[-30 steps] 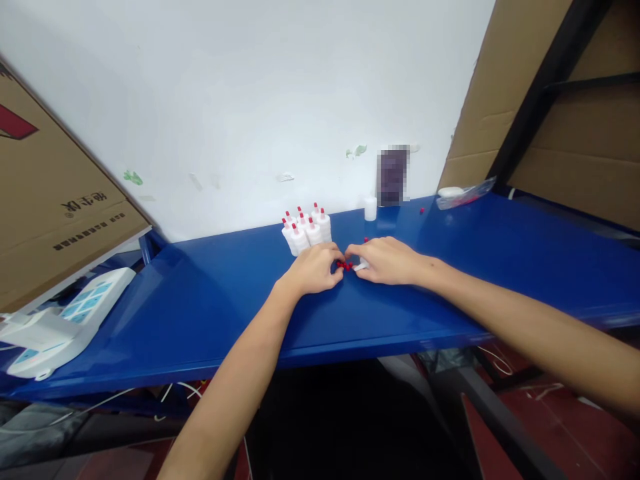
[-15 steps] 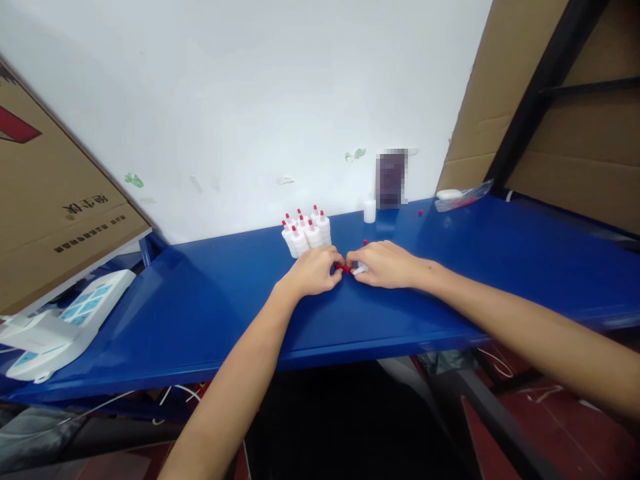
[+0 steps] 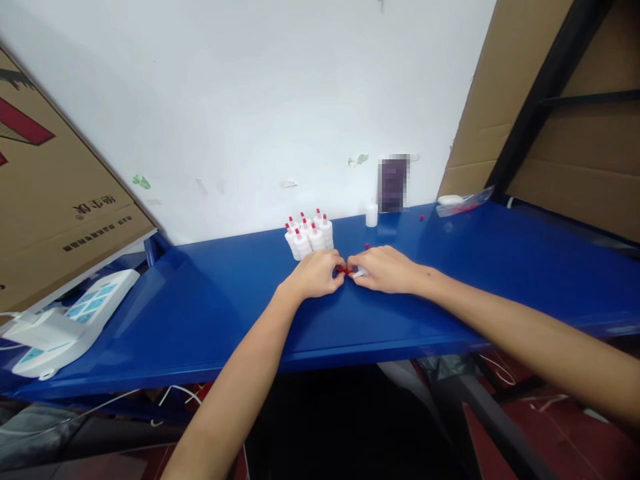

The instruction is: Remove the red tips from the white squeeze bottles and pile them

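My left hand (image 3: 318, 274) is closed, with thumb and forefinger pinching a small red cap (image 3: 342, 270) just above the blue table. Facing it, my right hand (image 3: 386, 269) is closed round a white nozzle (image 3: 359, 272) that points left. Red shows between the fingertips of both hands, where the two pieces meet or nearly meet; I cannot tell whether they are joined. Just behind my left hand stands a cluster of several white squeeze bottles (image 3: 316, 239) with red-tipped nozzles. Another red cap (image 3: 367, 246) lies close behind my right hand.
A lone white bottle (image 3: 371, 215) stands by the wall beside a dark, blurred-out object (image 3: 393, 183). Farther right lie a loose red cap (image 3: 422, 217) and a clear plastic bag (image 3: 467, 202). At left are a white power strip (image 3: 93, 310) and a large cardboard box (image 3: 65, 180).
The view has tilted slightly, so everything appears a little lower and farther right. Both hands keep the same pinching pose, fingertips close together.
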Tool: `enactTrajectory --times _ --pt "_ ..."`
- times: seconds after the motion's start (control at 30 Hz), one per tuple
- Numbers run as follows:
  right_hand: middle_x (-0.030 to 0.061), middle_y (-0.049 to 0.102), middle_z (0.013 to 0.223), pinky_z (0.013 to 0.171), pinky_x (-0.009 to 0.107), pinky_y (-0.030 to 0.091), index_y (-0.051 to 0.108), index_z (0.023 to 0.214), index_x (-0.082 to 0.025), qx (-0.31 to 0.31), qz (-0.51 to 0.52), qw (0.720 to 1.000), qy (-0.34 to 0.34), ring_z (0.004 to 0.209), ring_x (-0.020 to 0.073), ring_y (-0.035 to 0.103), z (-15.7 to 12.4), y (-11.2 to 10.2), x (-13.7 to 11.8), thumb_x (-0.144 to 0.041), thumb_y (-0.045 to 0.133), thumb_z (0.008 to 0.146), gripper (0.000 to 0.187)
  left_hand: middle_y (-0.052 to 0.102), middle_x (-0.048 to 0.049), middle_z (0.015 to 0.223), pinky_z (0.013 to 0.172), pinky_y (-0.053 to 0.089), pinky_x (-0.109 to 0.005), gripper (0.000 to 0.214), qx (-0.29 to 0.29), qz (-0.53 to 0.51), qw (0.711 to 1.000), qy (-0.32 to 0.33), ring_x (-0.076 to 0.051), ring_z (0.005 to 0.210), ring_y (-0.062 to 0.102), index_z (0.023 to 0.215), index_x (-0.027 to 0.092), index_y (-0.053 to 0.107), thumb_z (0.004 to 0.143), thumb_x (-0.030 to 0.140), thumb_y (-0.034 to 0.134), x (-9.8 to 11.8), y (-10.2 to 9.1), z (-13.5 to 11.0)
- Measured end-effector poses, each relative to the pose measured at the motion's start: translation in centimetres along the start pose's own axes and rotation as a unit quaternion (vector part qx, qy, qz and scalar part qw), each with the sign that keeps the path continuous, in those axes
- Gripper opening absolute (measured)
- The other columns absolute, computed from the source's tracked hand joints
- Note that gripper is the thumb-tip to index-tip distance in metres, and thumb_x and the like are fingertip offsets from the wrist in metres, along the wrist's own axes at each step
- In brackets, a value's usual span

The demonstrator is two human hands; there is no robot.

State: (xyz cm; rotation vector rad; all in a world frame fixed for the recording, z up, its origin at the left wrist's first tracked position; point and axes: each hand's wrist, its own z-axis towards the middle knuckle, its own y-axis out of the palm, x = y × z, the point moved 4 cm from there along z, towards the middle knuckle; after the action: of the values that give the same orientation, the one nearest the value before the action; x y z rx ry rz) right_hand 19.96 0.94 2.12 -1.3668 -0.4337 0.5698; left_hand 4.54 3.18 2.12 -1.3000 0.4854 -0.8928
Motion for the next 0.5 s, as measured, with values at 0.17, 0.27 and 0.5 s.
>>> enactTrajectory --times 0.17,0.27,0.5 --pt "0.0055 0.076 0.089 0.060 0.030 0.030 0.068 0.098 -0.022 -0.001 -0.008 1.000 0.005 0.080 0.0225 0.069 -0.02 -0.10 0.12 -0.028 0.054 0.090 0.017 0.071 -0.0071 0.097 0.078 0.053 -0.032 0.026 0.001 -0.003 1.000 0.003 -0.020 0.084 0.066 0.102 0.017 0.076 0.086 0.020 0.056 -0.06 0.13 0.03" --pt "0.0060 0.076 0.090 0.061 0.030 0.032 0.069 0.099 -0.022 -0.001 -0.011 1.000 0.007 0.081 0.0231 0.070 -0.02 -0.19 0.15 -0.028 0.054 0.091 0.018 0.071 -0.0073 0.097 0.079 0.053 -0.031 0.026 0.006 -0.011 1.000 0.007 -0.020 0.084 0.065 0.102 0.017 0.076 0.086 0.019 0.056 -0.11 0.17 0.08" --pt "0.0063 0.077 0.091 0.061 0.030 0.033 0.070 0.104 -0.023 -0.010 -0.017 1.000 0.014 0.083 0.0236 0.071 0.03 -0.23 0.18 -0.028 0.054 0.091 0.021 0.072 -0.0067 0.096 0.077 0.053 -0.029 0.025 0.006 -0.030 1.000 -0.001 -0.018 0.082 0.066 0.100 0.017 0.076 0.086 0.018 0.056 -0.28 0.20 0.08"
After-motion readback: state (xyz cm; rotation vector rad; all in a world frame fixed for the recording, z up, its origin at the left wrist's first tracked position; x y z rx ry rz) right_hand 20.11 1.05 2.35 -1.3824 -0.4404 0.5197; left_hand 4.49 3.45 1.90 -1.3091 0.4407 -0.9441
